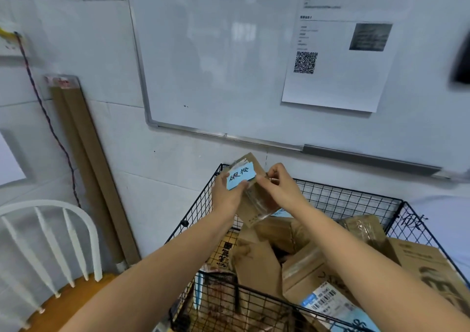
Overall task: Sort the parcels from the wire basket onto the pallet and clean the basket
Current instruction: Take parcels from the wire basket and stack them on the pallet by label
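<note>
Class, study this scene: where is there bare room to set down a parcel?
Bare: the chair seat, between its white spindles and the wire basket. Crowded: inside the basket, parcels overlap wall to wall, leaving only a narrow dark gap mid-pile.

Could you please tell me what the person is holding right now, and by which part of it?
A small cardboard parcel with a blue note, the left hand gripping its left edge and the right hand pinching its right edge.

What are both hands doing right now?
Left hand: holds the small cardboard parcel.
Right hand: pinches the same parcel's edge.
</note>
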